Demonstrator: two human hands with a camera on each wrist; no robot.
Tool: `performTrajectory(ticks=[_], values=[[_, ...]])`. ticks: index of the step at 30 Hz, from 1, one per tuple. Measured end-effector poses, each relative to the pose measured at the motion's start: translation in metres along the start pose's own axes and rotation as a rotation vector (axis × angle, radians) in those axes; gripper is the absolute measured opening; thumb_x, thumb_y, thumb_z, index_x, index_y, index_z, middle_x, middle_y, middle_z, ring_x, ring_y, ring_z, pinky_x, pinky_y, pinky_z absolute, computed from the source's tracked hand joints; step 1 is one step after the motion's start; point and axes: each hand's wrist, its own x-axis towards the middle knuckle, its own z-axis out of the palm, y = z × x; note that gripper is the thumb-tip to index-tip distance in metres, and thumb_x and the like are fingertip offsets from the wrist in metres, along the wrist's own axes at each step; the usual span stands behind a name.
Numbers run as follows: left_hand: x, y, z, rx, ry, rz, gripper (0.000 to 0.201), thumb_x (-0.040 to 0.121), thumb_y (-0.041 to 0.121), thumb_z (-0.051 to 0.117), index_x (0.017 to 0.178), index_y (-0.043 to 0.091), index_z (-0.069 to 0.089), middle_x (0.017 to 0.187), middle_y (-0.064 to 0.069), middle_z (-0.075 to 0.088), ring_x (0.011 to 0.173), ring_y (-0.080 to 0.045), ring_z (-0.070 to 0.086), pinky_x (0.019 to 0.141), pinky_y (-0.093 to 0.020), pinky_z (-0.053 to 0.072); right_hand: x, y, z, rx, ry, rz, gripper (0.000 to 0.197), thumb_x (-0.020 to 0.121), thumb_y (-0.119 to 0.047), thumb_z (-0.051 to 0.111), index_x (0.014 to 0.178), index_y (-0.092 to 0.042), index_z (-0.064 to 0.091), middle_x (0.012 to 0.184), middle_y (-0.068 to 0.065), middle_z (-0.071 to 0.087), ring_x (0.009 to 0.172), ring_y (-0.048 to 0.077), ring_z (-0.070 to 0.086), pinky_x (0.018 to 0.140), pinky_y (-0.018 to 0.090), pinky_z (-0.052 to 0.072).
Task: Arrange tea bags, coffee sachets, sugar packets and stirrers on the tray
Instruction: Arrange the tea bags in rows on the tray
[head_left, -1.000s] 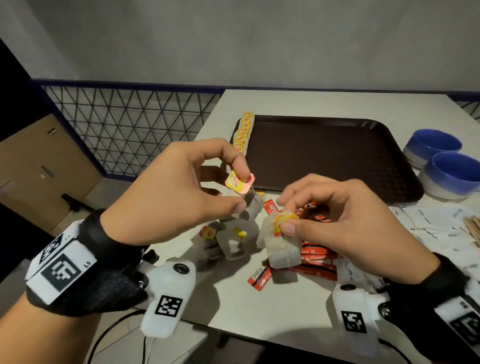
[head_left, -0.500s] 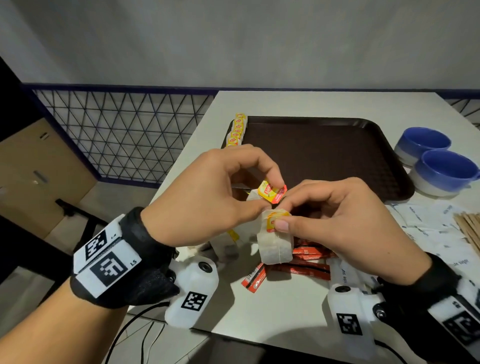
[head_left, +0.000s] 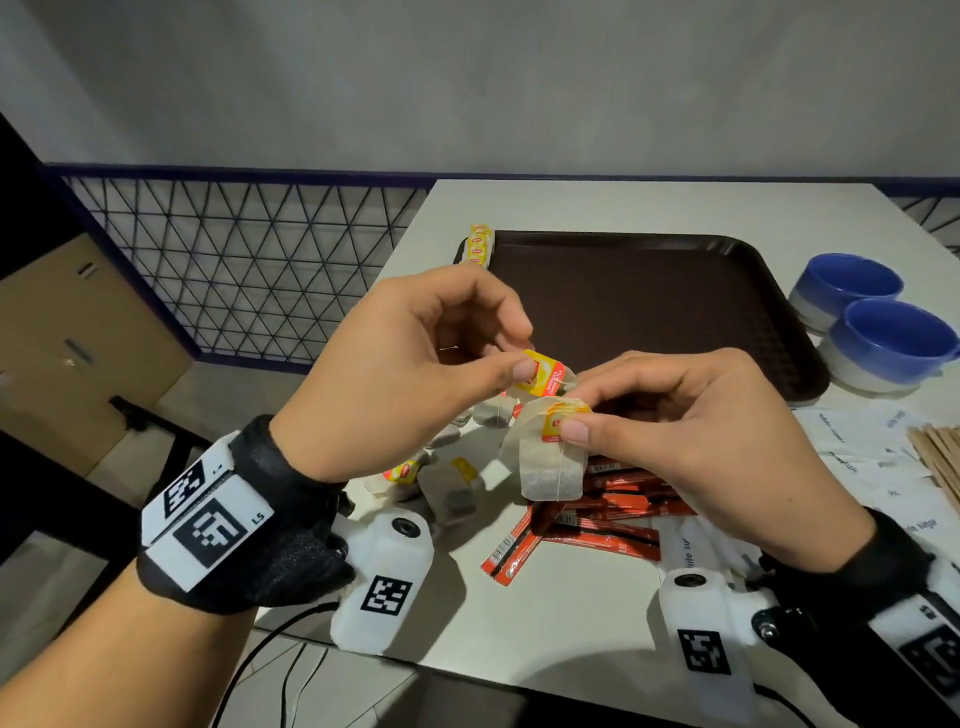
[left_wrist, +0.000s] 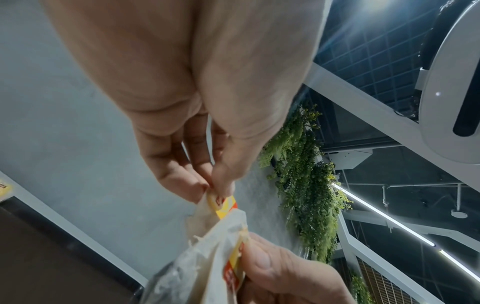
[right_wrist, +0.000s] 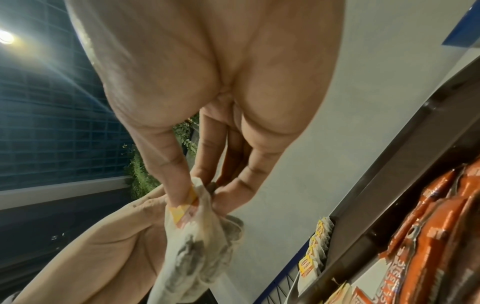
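Both hands are held close together above the near edge of the table (head_left: 519, 623). A yellow-red tag (head_left: 545, 376) is pinched between thumb and forefinger of the left hand (head_left: 395, 379); the paper bag it belongs to is mostly hidden behind the fingers. A second tea bag (head_left: 553, 467) is pinched at its top, tag included, by the right hand (head_left: 711, 441) – it hangs free below the thumb. The two tags sit just beside each other, nearly touching.

Below the hands, loose tea bags (head_left: 447, 488) are heaped on the table, with red coffee sachets (head_left: 597, 525) just to their right. White sugar packets (head_left: 872, 447) and wooden stirrers (head_left: 940, 457) lie further right. The brown tray (head_left: 649, 291) lies far of the piles, its middle bare – only a row of tea bags (head_left: 480, 244) is lined along its far-left edge. Two blue cups (head_left: 872, 322) are seen right of the tray.
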Motion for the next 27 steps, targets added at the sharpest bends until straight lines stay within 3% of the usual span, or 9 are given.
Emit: performTrajectory(ticks=[9, 13, 15, 18, 21, 24, 27], values=[[0.003, 0.002, -0.002, 0.06, -0.062, -0.027, 0.021, 0.09, -0.001, 0.076, 0.103, 0.015, 0.073, 0.095, -0.004, 0.073, 0.09, -0.03, 0.07, 0.082, -0.047, 0.061, -0.001, 0.0, -0.002, 0.006, 0.02, 0.003, 0.015, 0.078, -0.018, 0.087, 0.092, -0.014, 0.084, 0.099, 0.005, 0.08, 0.094, 0.027, 0.077, 0.087, 0.055, 0.061], [0.002, 0.0, 0.001, 0.036, -0.028, -0.107, 0.02, 0.087, 0.02, 0.082, 0.106, 0.019, 0.074, 0.095, -0.007, 0.073, 0.092, -0.035, 0.07, 0.088, -0.051, 0.06, -0.002, -0.001, -0.003, 0.017, 0.036, -0.002, 0.016, 0.078, -0.016, 0.086, 0.093, -0.013, 0.084, 0.099, 0.005, 0.08, 0.093, 0.026, 0.077, 0.086, 0.051, 0.063], [0.002, -0.001, 0.003, 0.015, -0.011, -0.161, 0.029, 0.085, 0.033, 0.081, 0.11, 0.019, 0.074, 0.096, -0.012, 0.074, 0.092, -0.036, 0.071, 0.087, -0.046, 0.061, -0.002, -0.002, -0.003, 0.015, 0.042, -0.01, 0.015, 0.078, -0.015, 0.086, 0.093, -0.013, 0.084, 0.098, 0.005, 0.08, 0.092, 0.025, 0.077, 0.085, 0.048, 0.063], [0.002, -0.002, 0.007, -0.005, 0.001, -0.181, 0.03, 0.087, 0.037, 0.073, 0.109, 0.018, 0.076, 0.092, -0.01, 0.076, 0.083, -0.025, 0.075, 0.078, -0.031, 0.06, -0.002, -0.004, -0.003, 0.023, 0.05, -0.012, 0.014, 0.078, -0.015, 0.086, 0.092, -0.013, 0.084, 0.097, 0.005, 0.08, 0.091, 0.024, 0.077, 0.083, 0.044, 0.064], [0.003, -0.003, 0.008, -0.007, 0.028, -0.159, 0.019, 0.092, 0.032, 0.072, 0.097, 0.016, 0.078, 0.084, -0.005, 0.078, 0.072, -0.013, 0.07, 0.074, -0.028, 0.058, -0.001, -0.004, -0.002, 0.022, 0.05, -0.011, 0.014, 0.078, -0.014, 0.085, 0.092, -0.014, 0.084, 0.097, 0.004, 0.08, 0.091, 0.023, 0.077, 0.083, 0.042, 0.064], [0.005, -0.007, 0.009, -0.023, 0.04, -0.111, 0.011, 0.094, 0.022, 0.075, 0.095, 0.011, 0.077, 0.085, -0.009, 0.076, 0.074, -0.019, 0.068, 0.072, -0.031, 0.055, -0.001, -0.004, -0.002, 0.029, 0.044, -0.019, 0.014, 0.078, -0.014, 0.086, 0.092, -0.013, 0.084, 0.096, 0.005, 0.08, 0.091, 0.023, 0.077, 0.082, 0.038, 0.064], [0.005, -0.006, 0.01, -0.03, 0.066, -0.08, 0.005, 0.094, 0.016, 0.075, 0.094, 0.011, 0.077, 0.081, -0.006, 0.075, 0.071, -0.016, 0.067, 0.072, -0.028, 0.054, -0.001, -0.005, -0.003, 0.035, 0.04, -0.021, 0.015, 0.077, -0.012, 0.085, 0.092, -0.011, 0.083, 0.098, 0.005, 0.08, 0.093, 0.022, 0.077, 0.083, 0.034, 0.064]])
